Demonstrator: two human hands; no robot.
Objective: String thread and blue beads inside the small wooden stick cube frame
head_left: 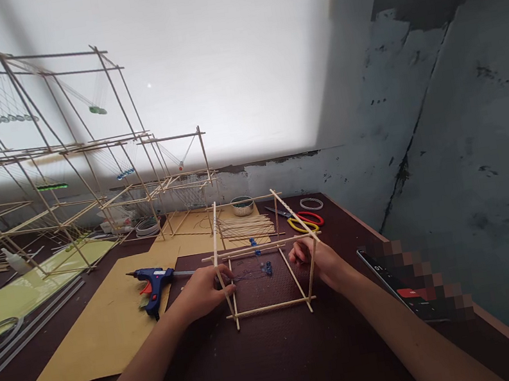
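A small box-shaped frame of thin wooden sticks (274,307) stands on the dark table between my hands. My left hand (207,289) reaches through its left side, thumb and fingers closed round something small and dark that I cannot make out. Thin threads stretch from there across the inside to blue glass marbles (268,269) near the middle. More blue marbles (254,244) show farther back. At the right side, my right hand (318,261) is partly behind a stick, its fingers curled inward; whatever they hold, if anything, is hidden.
Left of the frame lies a blue glue gun (154,286) on brown paper (88,335). Behind are loose sticks (246,227), a metal bowl (242,206) and red-and-yellow-handled scissors (306,222). Larger stick structures (81,145) with hanging marbles rise at left. A phone (398,290) lies at right.
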